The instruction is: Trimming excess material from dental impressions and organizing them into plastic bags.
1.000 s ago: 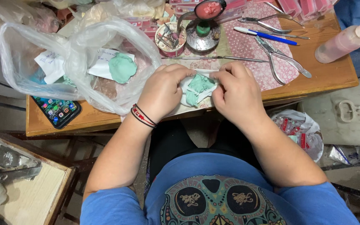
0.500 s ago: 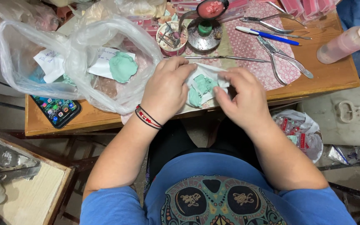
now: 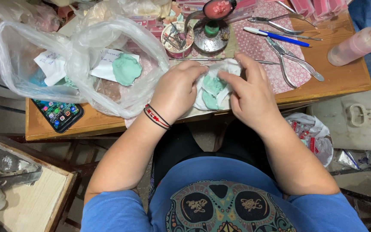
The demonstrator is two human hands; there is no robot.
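Note:
My left hand (image 3: 177,92) and my right hand (image 3: 249,92) both grip a small white plastic bag (image 3: 222,86) over the front edge of a wooden table (image 3: 331,81). Pale green lumps (image 3: 213,85) show through the bag between my fingers. My left wrist wears red and black string bracelets (image 3: 156,117). My thumbs and fingertips pinch the bag's top and sides.
A large clear plastic bag (image 3: 78,64) with paper slips and a green lump (image 3: 126,68) lies at left, a phone (image 3: 59,115) beside it. Pliers (image 3: 293,62), a blue pen (image 3: 278,37), tweezers, a round tin of tools (image 3: 177,39) and a pink bottle (image 3: 359,43) lie behind. A second wooden surface (image 3: 26,202) is lower left.
Both hands have shifted slightly up and apart while working the small bag. The bag has been turned, so the green lumps show differently between my fingers.

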